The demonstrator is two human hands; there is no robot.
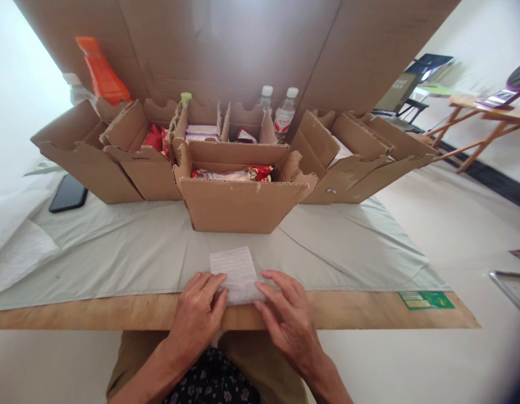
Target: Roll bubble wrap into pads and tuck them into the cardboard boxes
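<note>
A small folded piece of white bubble wrap lies flat at the table's near edge, partly over the cloth and partly over bare wood. My left hand grips its left side, thumb below and fingertips on the edge. On the opposite side, the fingers and thumb of my right hand hold its lower right corner. Whether anything is wrapped inside cannot be seen. Just beyond it stands an open cardboard box with red and clear packets in it.
More open cardboard boxes line the back, with bottles behind them. A black phone and loose bubble wrap lie at left. A green packet is at the right front edge. Tall cardboard stands behind.
</note>
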